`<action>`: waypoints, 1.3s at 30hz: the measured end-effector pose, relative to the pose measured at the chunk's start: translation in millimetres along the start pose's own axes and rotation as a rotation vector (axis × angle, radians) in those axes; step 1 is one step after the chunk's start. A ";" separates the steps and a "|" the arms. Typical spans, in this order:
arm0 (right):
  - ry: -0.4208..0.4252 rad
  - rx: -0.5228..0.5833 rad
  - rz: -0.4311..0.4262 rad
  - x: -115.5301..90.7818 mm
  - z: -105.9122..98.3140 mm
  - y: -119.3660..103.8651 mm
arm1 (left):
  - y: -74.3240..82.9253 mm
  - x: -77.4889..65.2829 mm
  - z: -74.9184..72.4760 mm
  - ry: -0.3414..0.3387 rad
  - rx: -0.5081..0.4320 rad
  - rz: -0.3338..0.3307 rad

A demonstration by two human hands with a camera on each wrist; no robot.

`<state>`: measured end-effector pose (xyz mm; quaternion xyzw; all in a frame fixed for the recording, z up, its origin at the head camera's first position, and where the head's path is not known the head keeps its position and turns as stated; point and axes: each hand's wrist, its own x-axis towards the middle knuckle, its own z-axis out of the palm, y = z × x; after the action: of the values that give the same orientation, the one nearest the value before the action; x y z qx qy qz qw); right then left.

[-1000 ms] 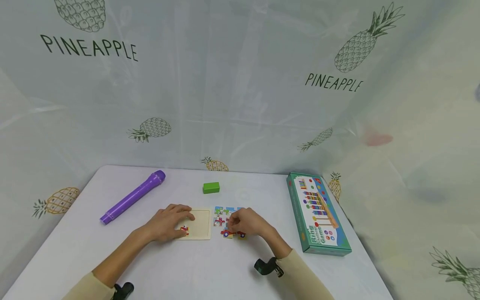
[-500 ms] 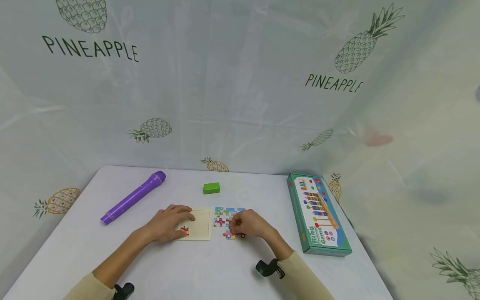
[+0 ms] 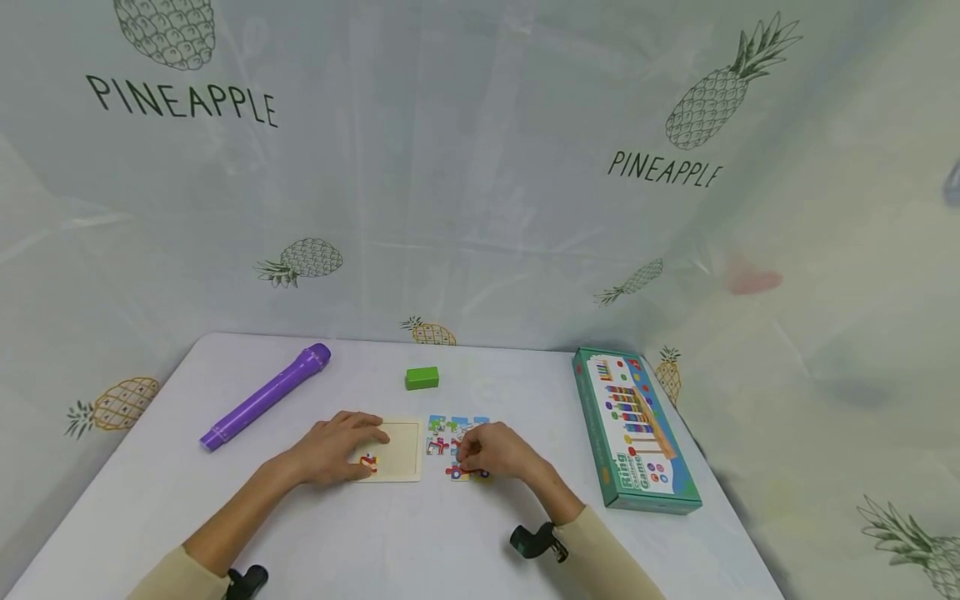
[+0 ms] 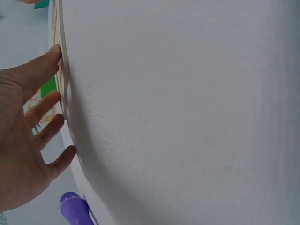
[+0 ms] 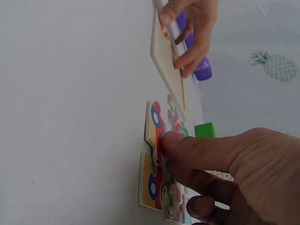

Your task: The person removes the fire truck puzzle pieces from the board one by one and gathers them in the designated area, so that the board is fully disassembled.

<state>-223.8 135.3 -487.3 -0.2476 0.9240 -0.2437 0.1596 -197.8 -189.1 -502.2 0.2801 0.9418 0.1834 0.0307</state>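
My left hand [image 3: 337, 448] rests on the left side of a pale wooden puzzle tray [image 3: 402, 450], fingers spread. Its thumb lies by a puzzle piece with a red picture [image 3: 369, 461] in the tray's near left corner. To the tray's right, my right hand [image 3: 498, 452] leans over a group of jigsaw pieces [image 3: 437, 446]. In the right wrist view its thumb and forefinger pinch the edge of a red and yellow puzzle piece [image 5: 153, 124] with a blue wheel. A similar wheel piece [image 5: 150, 188] lies beside it; the fingers hide part of the group.
A green block [image 3: 422, 378] stands behind the tray. At the left lies a purple toy microphone [image 3: 266, 398]. A green box with a xylophone picture [image 3: 641, 429] lies at the right. Behind the table hangs a pineapple-print curtain [image 3: 465, 167].
The wheel piece under my right fingers has shifted slightly right and toward me, and my right hand moved slightly right with it. My left hand has stayed on the tray.
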 end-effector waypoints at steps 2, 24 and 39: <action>0.003 -0.009 -0.003 0.7 0.7 -0.2 | -0.8 -0.5 -0.2 -0.006 -0.004 0.006; 0.050 -0.037 -0.164 42.3 38.5 -54.9 | -1.9 -0.8 1.2 -0.025 -0.051 -0.069; 0.065 -0.142 -0.243 64.3 65.9 -90.1 | -2.6 -2.1 -0.7 0.004 -0.045 -0.045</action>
<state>-215.3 8.1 -505.5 -0.3603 0.9069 -0.2029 0.0809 -197.6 -192.5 -502.6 0.2576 0.9435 0.2045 0.0393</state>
